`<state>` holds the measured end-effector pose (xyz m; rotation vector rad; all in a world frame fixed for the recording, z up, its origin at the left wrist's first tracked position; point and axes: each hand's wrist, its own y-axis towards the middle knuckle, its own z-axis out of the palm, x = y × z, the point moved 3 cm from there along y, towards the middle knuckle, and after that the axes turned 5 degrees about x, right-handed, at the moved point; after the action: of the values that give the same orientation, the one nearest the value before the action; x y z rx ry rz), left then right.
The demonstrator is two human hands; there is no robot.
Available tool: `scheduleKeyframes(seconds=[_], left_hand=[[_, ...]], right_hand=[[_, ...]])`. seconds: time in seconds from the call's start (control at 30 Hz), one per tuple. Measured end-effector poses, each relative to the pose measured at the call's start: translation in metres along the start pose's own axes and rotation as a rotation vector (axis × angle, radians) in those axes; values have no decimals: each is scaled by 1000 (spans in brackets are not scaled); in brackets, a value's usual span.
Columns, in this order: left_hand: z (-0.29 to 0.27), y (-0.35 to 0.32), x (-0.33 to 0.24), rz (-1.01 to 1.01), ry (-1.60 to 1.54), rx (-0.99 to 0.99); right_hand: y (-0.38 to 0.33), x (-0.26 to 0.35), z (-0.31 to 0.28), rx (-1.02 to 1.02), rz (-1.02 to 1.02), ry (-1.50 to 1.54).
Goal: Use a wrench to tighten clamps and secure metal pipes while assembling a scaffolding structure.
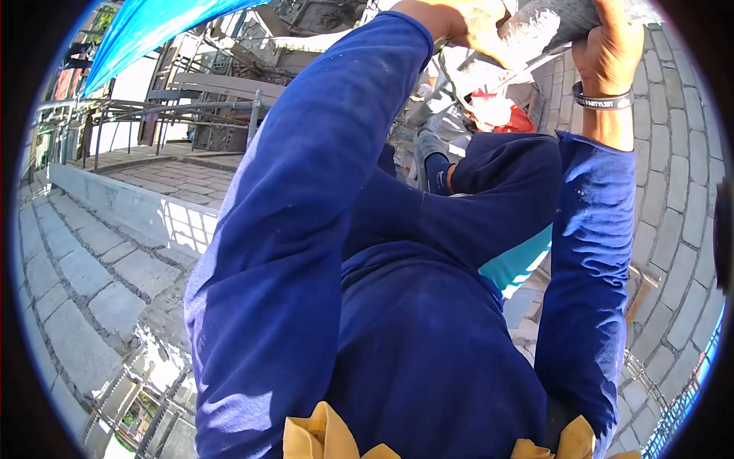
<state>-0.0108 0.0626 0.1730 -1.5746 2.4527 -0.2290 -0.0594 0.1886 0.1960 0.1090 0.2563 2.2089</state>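
Note:
At the top edge, a rough grey cylinder-like piece (562,21) with a whitish, mortar-like surface lies between my two hands. My left hand (474,27) is closed at its left end, with part of the hand cut off by the frame. My right hand (610,52), with a dark wristband (602,100), grips the right side of the piece, and most of its fingers are hidden behind it. What exactly the piece is cannot be made out. Just below the hands lies a bright red plastic-like thing (505,113), next to my shoe (430,145).
Concrete block walls stand at the right (665,153) and lower left (92,283). Wooden planks and poles (206,84) crowd the upper left beneath a blue tarp (160,34). Steel rebar (145,405) sticks out at the lower left. My bent leg (459,206) is below the hands.

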Motion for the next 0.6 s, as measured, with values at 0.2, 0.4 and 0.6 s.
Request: scheduleKeyframes(seconds=[0.2, 0.4, 0.6], left_hand=[[10, 5, 7, -71, 77, -4], [63, 44, 14, -76, 108, -74], [100, 47, 56, -47, -481, -394]], right_hand=[[-3, 14, -15, 172, -393, -1458], [-42, 33, -81, 153, -142, -1722], [-53, 14, -95, 38, -48, -1927]])
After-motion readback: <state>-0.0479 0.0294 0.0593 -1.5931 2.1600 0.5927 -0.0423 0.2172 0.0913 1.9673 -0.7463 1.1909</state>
